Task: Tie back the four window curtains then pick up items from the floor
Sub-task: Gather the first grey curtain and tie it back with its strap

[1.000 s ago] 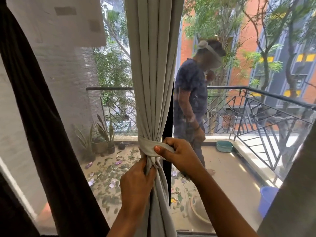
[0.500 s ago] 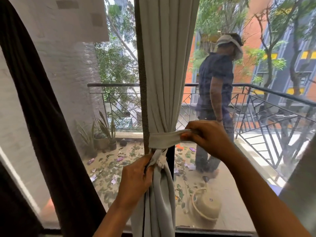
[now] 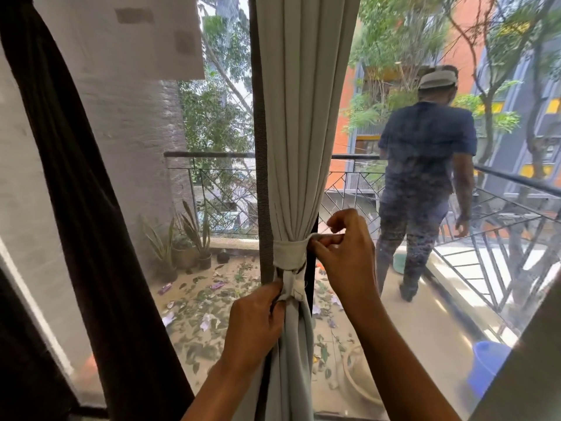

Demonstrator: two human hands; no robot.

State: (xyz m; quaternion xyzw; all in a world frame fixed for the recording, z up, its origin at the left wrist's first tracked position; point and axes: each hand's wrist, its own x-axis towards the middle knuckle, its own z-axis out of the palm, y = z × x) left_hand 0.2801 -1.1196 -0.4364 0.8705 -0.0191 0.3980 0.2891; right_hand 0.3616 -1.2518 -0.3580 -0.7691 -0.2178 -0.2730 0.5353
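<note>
The step in hand is the tying back of one curtain, and by the look of it the knot is about half made. The grey curtain (image 3: 300,147) hangs at the middle of the window, gathered into a tight bunch, with the tie-back (image 3: 290,253) wrapped once around it and crossed just beneath the band. The left hand (image 3: 255,329) is below the wrap, its fingers (image 3: 273,296) curled in a pinch on the short end that hangs down from the crossing. The right hand (image 3: 346,262) is just beside the curtain's right edge at band height, thumb and forefinger pinching the other end, the remaining fingers (image 3: 349,220) curled above it. Both ends look taut, so the next move probably calls for passing one end over or under the other and drawing the two apart, without letting the band slacken or slide down the folds. A dark curtain (image 3: 91,238) hangs slantwise at the left; whether it is tied I cannot tell. Beyond the glass a person (image 3: 425,177) walks on the balcony (image 3: 425,329), where leaves and scraps lie scattered near a blue bucket (image 3: 488,366). The room's own floor is out of view, so the picking-up seems not yet begun.
</note>
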